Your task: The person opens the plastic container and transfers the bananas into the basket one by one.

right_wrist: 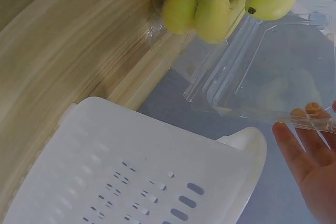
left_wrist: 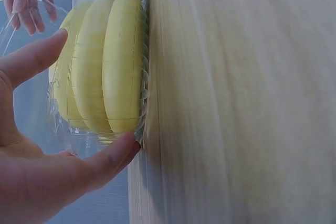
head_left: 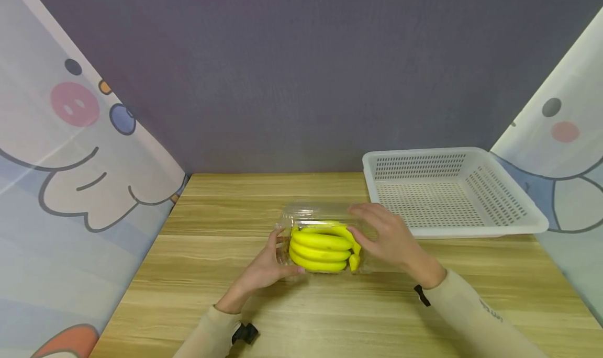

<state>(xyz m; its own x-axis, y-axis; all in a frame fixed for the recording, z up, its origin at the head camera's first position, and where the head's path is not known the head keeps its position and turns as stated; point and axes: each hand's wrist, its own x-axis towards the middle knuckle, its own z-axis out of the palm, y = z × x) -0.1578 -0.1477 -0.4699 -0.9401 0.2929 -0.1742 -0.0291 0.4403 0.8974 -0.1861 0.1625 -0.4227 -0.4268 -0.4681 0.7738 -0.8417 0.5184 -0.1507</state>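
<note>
A bunch of yellow bananas (head_left: 320,250) lies inside a clear plastic clamshell box (left_wrist: 79,135) on the wooden table. Its hinged lid (right_wrist: 262,72) stands raised on the far side, partly open over the fruit. My left hand (head_left: 264,269) grips the box's left end, thumb at the near side and fingers at the far side. At the right, my right hand (head_left: 386,237) holds the lid by its edge, fingertips on the rim in the right wrist view. The stem ends of the bananas point toward the right hand.
A white perforated plastic basket (head_left: 501,230) stands at the back right of the table (head_left: 188,274), just beyond the right hand. A dark grey wall (head_left: 282,75) rises behind, and cartoon-printed panels (head_left: 61,154) flank both sides.
</note>
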